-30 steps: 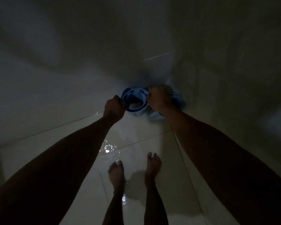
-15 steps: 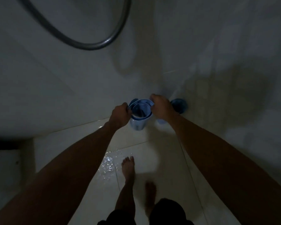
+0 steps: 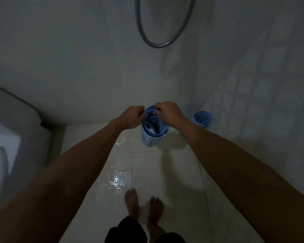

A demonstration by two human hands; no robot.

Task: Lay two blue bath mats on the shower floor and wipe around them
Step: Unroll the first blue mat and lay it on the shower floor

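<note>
Your left hand (image 3: 132, 116) and right hand (image 3: 167, 112) both pinch the top edge of the rolled blue mat (image 3: 152, 135) hanging above the wet floor (image 3: 165, 172); the second rolled mat (image 3: 201, 119) stands in the corner to its right.

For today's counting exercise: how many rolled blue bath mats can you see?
2. One rolled mat held at its top edge by both hands; second rolled mat stands upright in the corner to its right. None looks hidden.

Dim, murky wide-angle view; glare glints off wet floor (image 3: 118, 179).
</note>
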